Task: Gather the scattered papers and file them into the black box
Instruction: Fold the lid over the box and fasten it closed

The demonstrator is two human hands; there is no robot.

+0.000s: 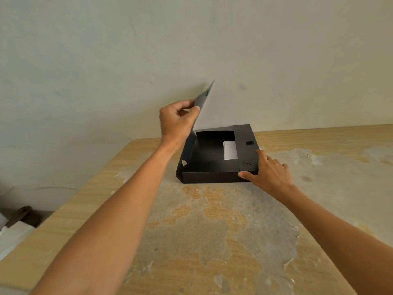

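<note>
The black box (209,177) lies on the wooden table (212,231) near the wall. Its lid (203,101) stands raised, almost upright, pinched at its edge by my left hand (177,120). My right hand (269,172) rests on the box's front right corner, thumb against the front wall and fingers on the folded flap (246,145). Inside the box a strip of white paper (230,150) shows, partly tucked under that flap. No loose papers are visible on the table.
The tabletop is worn, with large grey patches where the veneer has peeled. A pale wall (191,50) rises right behind the box. Beyond the table's left edge, lower down, lie white and dark objects (14,220).
</note>
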